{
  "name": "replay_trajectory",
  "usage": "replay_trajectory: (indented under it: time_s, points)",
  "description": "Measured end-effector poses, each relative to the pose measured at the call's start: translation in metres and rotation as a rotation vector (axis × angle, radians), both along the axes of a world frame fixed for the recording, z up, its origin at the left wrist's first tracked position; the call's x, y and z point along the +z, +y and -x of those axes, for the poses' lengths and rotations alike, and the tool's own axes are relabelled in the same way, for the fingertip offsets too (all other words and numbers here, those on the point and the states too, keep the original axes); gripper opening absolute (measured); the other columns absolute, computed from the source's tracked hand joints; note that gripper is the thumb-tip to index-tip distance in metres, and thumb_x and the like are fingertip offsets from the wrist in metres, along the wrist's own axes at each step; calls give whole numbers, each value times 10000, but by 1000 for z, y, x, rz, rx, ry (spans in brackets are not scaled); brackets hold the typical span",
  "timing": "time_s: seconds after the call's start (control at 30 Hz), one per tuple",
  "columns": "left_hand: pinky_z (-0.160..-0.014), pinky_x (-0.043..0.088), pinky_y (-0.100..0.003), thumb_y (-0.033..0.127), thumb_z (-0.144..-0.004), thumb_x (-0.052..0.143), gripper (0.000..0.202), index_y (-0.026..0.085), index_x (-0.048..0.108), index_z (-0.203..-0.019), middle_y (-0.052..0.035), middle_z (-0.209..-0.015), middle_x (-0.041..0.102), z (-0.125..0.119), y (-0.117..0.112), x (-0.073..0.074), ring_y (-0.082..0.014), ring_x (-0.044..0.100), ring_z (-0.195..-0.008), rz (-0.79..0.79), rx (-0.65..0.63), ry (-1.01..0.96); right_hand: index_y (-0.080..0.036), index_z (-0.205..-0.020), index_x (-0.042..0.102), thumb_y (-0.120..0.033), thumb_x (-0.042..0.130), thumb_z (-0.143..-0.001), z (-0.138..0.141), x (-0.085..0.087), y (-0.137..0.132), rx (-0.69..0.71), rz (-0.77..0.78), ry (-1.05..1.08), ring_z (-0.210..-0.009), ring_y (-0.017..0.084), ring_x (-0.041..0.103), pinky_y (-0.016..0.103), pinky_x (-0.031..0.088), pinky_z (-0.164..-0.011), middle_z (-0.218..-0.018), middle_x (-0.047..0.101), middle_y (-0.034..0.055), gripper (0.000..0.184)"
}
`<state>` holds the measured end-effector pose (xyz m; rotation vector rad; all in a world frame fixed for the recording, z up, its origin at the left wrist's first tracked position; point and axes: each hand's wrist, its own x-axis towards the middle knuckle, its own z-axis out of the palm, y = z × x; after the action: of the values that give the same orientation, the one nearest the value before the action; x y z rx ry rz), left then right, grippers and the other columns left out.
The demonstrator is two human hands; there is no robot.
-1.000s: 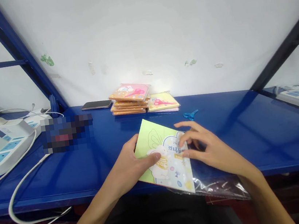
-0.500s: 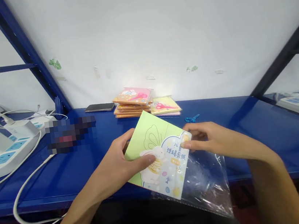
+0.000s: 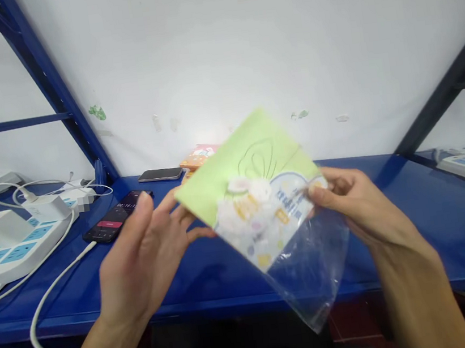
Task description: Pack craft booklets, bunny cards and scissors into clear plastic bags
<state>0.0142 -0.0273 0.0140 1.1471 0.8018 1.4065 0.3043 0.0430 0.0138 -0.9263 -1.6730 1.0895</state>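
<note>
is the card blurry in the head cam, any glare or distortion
In the head view, the printed card and clear plastic bag are motion-blurred, the lettering unreadable; a pale glare patch sits on the white wall behind; the blue shelf top shows sheen; wide-angle distortion bows the edges.

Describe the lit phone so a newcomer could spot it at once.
On the blue bench, find the white power strip at left. Right of it lies a smartphone, its screen lit with a pink bar, unlike the dark phone farther back.
</note>
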Motion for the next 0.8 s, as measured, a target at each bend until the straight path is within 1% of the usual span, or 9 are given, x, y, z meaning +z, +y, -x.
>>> replay_trajectory:
  time_s: [0.03,0.1,0.17,0.23,0.33,0.4,0.57,0.67,0.8]
  points:
    - [-959,568,-368,633,-943,552,563,253,641,-1348,-82,-1439,627,-2,2,-4,-345,550,-1354,-38,16,18,-252,-990,805,-482,813,-827,3,-3,2,-49,-27,75,-725,184,702,303,597,-658,-909,792,47,282]
    - [-949,565,-359,554,-882,703,580,259,612,-1373,-90,-1456,609,-10,5,-15,-341,559,-1338,-124,32,109,-257,-1027,799,-502,807,-829,11,-9,6,-125,-73,224,-718,171,700,292,597,-651,-991,797,49,315]
    - [-968,561,-377,480,-890,735,563,255,594,-1387,-102,-1466,603,-22,6,-23,-330,588,-1304,-145,-45,181,-266,-1057,791,-488,814,-829,23,-14,9,-162,-95,343,-720,155,704,267,592,-646,-1041,798,41,319]
    - [-988,552,-358,398,-915,736,492,261,606,-1369,-85,-1415,647,-32,3,-26,-282,643,-1225,-157,-12,254,-263,-1052,785,-466,821,-830,33,-17,10,-174,-102,394,-735,153,714,257,594,-657,-1021,802,33,303]
    - [-968,563,-315,367,-962,684,371,256,648,-1313,-57,-1249,739,-40,-2,-23,-222,707,-1083,-175,150,322,-253,-1063,772,-460,820,-832,43,-17,7,-156,-106,383,-778,176,731,272,602,-666,-1006,806,38,313]
    - [-944,578,-309,384,-989,639,340,247,660,-1300,-53,-1188,760,-39,-3,-21,-214,723,-1040,-190,205,338,-258,-1105,755,-449,818,-836,45,-17,6,-115,-91,370,-824,189,744,289,613,-694,-1060,803,43,336]
    - [-908,591,-305,383,-983,647,353,225,659,-1298,-60,-1268,739,-30,1,-18,-214,727,-1018,-214,232,364,-239,-1174,721,-426,808,-850,47,-17,4,-49,-84,336,-912,231,770,383,638,-831,-1116,799,65,384]
    - [-908,597,-323,366,-981,650,374,225,647,-1327,-68,-1325,717,-29,3,-18,-252,711,-1118,-198,212,319,-238,-1196,713,-420,804,-856,47,-20,5,-42,-82,331,-895,238,778,379,650,-782,-1095,804,70,396]
    - [-948,593,-349,347,-979,655,393,232,638,-1354,-68,-1342,709,-32,2,-20,-273,689,-1190,-199,202,274,-252,-1153,714,-400,811,-855,48,-21,4,-34,-77,339,-845,231,784,341,649,-703,-1032,815,51,347]
